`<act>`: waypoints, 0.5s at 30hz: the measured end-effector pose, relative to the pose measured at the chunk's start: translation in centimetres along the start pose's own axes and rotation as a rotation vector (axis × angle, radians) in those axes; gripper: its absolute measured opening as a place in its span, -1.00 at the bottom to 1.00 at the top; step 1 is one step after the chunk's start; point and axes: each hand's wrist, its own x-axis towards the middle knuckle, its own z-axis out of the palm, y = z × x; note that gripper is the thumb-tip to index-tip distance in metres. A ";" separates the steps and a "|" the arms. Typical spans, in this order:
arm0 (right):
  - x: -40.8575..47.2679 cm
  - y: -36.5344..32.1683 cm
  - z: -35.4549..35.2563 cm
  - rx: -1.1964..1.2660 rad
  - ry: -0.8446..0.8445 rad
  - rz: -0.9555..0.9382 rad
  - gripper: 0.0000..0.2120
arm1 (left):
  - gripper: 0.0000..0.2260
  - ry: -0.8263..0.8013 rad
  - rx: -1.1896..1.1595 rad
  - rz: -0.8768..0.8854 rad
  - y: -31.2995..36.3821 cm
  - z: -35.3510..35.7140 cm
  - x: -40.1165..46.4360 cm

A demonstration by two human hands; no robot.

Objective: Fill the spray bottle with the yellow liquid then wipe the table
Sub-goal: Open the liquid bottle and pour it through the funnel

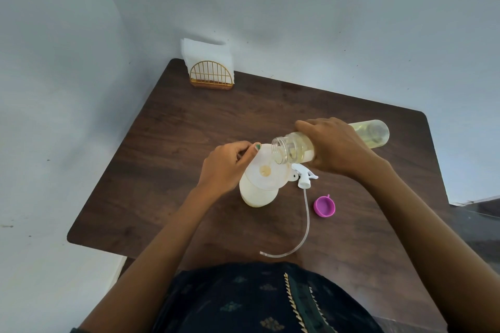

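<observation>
Nearest me, spray tube (303,230) lies on tabletop (162,170). Left hand (226,167) pinches funnel (266,167) rim atop spray bottle (257,196); right hand (338,147) grips tilted refill bottle (373,134).

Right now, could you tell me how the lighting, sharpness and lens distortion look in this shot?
Head view: soft, even light and faint shadows; the table shows only a dull sheen, no hard glare. Wide-angle bending curves the table edges and stretches the forearms. The funnel and bottle look slightly soft, and the napkins are washed out.
</observation>
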 end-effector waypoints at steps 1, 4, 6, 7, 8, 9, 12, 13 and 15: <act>0.0 0.0 0.0 -0.001 -0.002 0.001 -0.68 | -0.67 -0.003 0.000 -0.004 0.0 0.0 0.0; 0.0 0.0 0.1 0.001 -0.001 -0.003 -0.68 | -0.67 0.004 -0.005 0.002 0.0 0.0 0.0; 0.0 0.0 0.1 0.002 -0.001 -0.004 -0.68 | -0.66 0.009 -0.004 0.006 -0.1 0.1 0.0; 0.0 0.0 0.1 0.001 -0.003 -0.003 -0.67 | -0.66 0.008 -0.004 0.005 -0.2 0.1 0.0; 0.0 0.0 0.1 0.000 -0.003 -0.003 -0.67 | -0.66 0.006 -0.008 0.006 -0.2 0.1 0.0; 0.0 0.0 0.1 0.000 -0.003 -0.002 -0.67 | -0.65 0.006 -0.013 0.008 -0.2 0.2 0.0; -0.1 -0.1 0.0 0.001 -0.005 -0.003 -0.66 | -0.60 0.009 -0.018 0.009 -0.3 0.3 0.1; -0.1 -0.1 0.0 0.000 -0.007 -0.002 -0.66 | -0.58 0.010 -0.019 0.006 -0.3 0.4 0.1; -0.1 -0.1 0.1 -0.003 -0.009 -0.002 -0.66 | -0.59 0.012 -0.019 0.007 -0.4 0.4 0.1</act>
